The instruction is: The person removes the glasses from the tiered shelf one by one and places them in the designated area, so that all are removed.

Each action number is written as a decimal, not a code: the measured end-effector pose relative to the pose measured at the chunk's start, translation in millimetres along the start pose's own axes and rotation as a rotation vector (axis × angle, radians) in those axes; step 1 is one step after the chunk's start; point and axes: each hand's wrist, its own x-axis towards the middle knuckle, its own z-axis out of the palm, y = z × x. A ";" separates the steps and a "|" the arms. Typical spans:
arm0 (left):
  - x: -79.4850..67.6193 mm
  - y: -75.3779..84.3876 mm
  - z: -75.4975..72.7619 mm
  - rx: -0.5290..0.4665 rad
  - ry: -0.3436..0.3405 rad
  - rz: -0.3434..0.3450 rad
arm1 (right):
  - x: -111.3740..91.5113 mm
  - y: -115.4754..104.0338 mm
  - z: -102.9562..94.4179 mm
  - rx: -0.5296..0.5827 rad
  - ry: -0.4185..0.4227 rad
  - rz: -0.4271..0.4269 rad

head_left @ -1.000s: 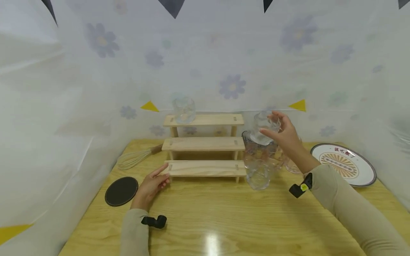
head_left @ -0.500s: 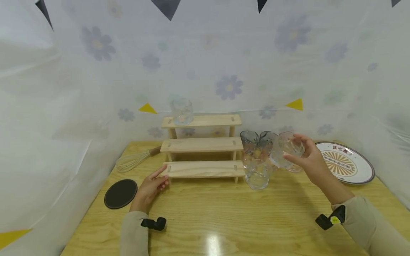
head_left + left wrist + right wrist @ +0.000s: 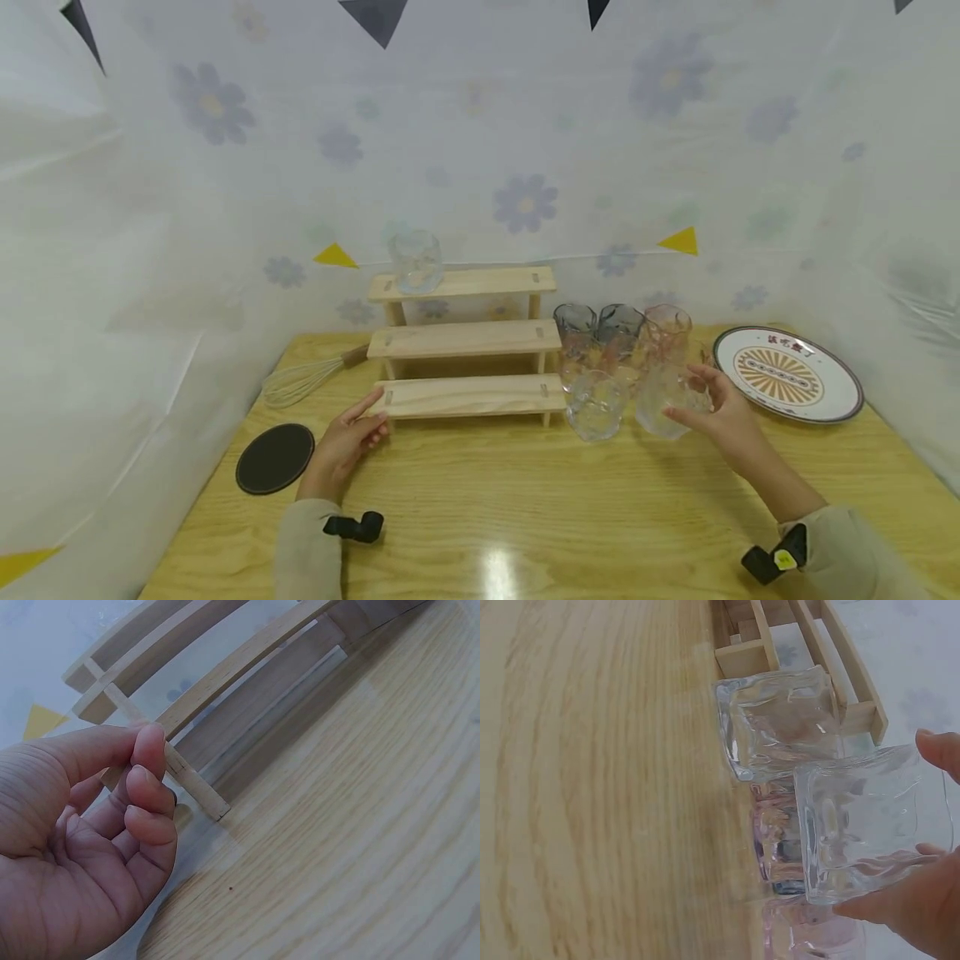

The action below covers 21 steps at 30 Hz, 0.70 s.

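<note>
My right hand (image 3: 726, 418) grips a clear glass tumbler (image 3: 662, 406) by its sides, thumb on the near side, low over the table at the right. In the right wrist view this tumbler (image 3: 866, 825) lies between thumb and fingers. Just left of it stands a second clear tumbler (image 3: 595, 408). My left hand (image 3: 337, 450) holds the left end of the lowest board of a three-tier wooden rack (image 3: 472, 398). Thumb and forefinger pinch that board's corner in the left wrist view. A third clear tumbler (image 3: 416, 265) sits on the top tier's left end.
Behind the clear tumblers stand grey glasses (image 3: 620, 321) and pinkish glasses (image 3: 667, 327). A patterned plate (image 3: 787, 375) is at the right. On the left lie a whisk (image 3: 307, 379) and a black round coaster (image 3: 275, 458). A flowered curtain (image 3: 450, 125) hangs behind the table.
The right hand has carried the tumbler from above the grouped glasses rightward, then down toward the table. The left hand has stayed at the rack.
</note>
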 end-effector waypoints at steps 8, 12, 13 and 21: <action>-2.6 -1.8 -0.9 -0.014 0.012 -0.013 | 3.9 4.4 15.6 0.039 -0.053 -0.005; -1.9 -2.3 -0.5 -0.008 0.008 -0.009 | 6.9 7.0 20.8 0.053 -0.064 -0.004; -1.5 -2.4 -0.5 -0.004 0.003 -0.007 | 7.8 8.0 21.8 0.054 -0.064 -0.002; 1.3 -1.7 -2.2 -0.004 -0.005 0.001 | 14.8 14.1 25.5 0.034 -0.057 -0.012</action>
